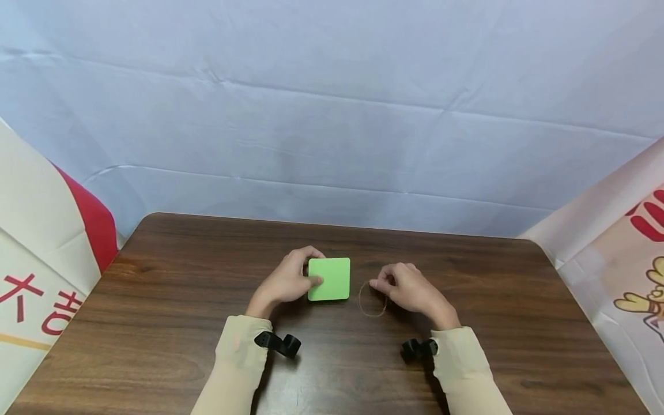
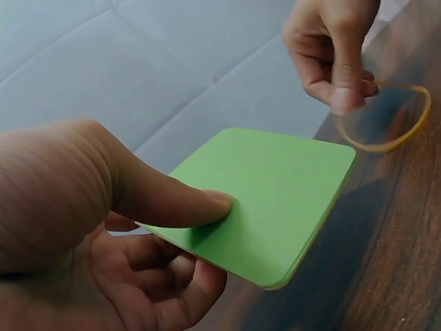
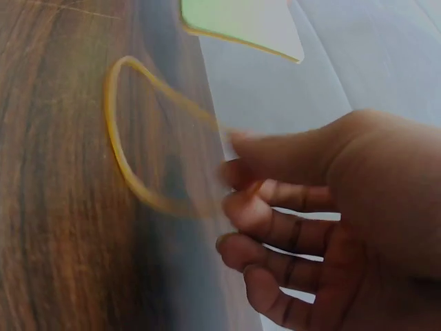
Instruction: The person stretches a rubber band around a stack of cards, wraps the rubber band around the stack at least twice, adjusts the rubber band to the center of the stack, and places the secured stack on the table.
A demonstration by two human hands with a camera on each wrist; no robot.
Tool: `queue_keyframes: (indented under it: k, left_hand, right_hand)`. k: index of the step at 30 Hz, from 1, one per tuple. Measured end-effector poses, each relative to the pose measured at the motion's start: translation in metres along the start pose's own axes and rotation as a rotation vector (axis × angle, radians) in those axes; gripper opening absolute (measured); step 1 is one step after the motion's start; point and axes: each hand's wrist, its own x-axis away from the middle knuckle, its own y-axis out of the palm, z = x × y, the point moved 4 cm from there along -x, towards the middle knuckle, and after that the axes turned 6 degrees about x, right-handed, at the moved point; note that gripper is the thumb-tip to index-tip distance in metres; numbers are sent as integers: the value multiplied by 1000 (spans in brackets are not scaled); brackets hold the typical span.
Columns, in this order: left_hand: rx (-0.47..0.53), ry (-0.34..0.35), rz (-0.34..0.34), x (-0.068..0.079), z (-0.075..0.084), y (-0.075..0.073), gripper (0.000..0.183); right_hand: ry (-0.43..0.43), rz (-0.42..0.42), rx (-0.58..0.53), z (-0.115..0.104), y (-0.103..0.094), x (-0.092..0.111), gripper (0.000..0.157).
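Note:
A thin stack of green square cards with rounded corners is held up by my left hand. In the left wrist view the thumb lies across the top face of the cards, with curled fingers underneath. To the right, my right hand pinches a yellowish rubber band between thumb and fingertips. The rubber band hangs as an open loop, slightly blurred in the right wrist view. A small gap separates the band from the cards.
Both hands are over a dark brown wooden table. A pale cloth backdrop hangs behind it, and printed banners stand at the left and right. Each wrist wears a small black camera.

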Motion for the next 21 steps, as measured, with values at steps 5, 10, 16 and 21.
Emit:
queue_keyframes:
  k: [5, 10, 16, 21]
  left_hand:
    - [136, -18, -1, 1, -2, -4, 33]
    - [210, -60, 29, 1, -4, -8, 35]
    - [253, -73, 42, 1, -2, -10, 36]
    - [259, -72, 46, 1, -1, -11, 36]
  right_hand:
    - [-31, 71, -73, 0, -9, 1, 35]
    - [0, 160, -190, 0, -21, 2, 33]
    - [36, 210, -327, 1, -27, 2, 17]
    - [1, 226, -410, -3, -28, 3, 13]
